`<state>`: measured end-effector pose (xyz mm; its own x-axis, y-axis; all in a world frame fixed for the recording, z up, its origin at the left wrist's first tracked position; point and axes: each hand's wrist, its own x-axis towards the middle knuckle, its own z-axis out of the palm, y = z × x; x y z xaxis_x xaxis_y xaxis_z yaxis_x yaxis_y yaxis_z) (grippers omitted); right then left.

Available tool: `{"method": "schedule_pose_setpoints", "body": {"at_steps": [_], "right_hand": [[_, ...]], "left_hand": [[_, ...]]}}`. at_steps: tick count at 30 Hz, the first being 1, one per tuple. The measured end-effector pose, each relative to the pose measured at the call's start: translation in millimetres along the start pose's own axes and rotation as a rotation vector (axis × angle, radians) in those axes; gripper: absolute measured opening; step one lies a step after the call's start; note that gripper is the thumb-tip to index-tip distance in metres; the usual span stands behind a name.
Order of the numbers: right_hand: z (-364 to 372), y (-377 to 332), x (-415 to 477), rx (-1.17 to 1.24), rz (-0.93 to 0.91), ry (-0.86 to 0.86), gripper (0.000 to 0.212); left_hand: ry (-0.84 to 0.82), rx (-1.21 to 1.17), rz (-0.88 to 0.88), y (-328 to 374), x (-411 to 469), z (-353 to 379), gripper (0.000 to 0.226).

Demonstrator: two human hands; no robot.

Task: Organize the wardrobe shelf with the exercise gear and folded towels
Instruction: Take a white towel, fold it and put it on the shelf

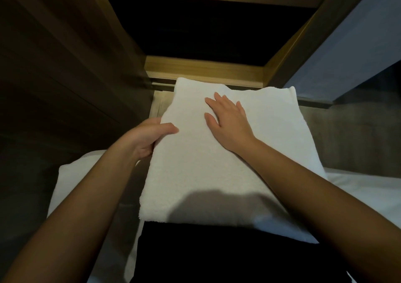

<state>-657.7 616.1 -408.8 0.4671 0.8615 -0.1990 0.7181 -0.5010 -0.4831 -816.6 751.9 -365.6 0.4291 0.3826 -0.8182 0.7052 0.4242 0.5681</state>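
Observation:
A folded white towel (201,169) lies in front of me, its far edge near the wardrobe's wooden frame (204,70). My left hand (147,137) grips the towel's left edge, thumb on top and fingers underneath. My right hand (227,122) rests flat on top of the towel with its fingers spread, pressing on the far half. Behind the frame is a dark wardrobe shelf opening (208,26); I cannot make out anything inside it.
A dark wardrobe door or panel (65,65) stands at the left. A grey-blue panel (358,43) is at the right. White bedding (368,196) lies under and beside the towel. A black cloth (217,254) covers the near edge below the towel.

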Motion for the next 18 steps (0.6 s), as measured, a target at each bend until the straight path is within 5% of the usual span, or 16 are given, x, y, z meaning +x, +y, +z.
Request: {"method": "schedule_pose_setpoints", "body": {"at_steps": [18], "right_hand": [[-0.3,0.5,-2.5,0.073,-0.009,0.025,0.047]], "left_hand": [[0.009,-0.005,-0.031,-3.7,3.5,-7.1,0.036]]}}
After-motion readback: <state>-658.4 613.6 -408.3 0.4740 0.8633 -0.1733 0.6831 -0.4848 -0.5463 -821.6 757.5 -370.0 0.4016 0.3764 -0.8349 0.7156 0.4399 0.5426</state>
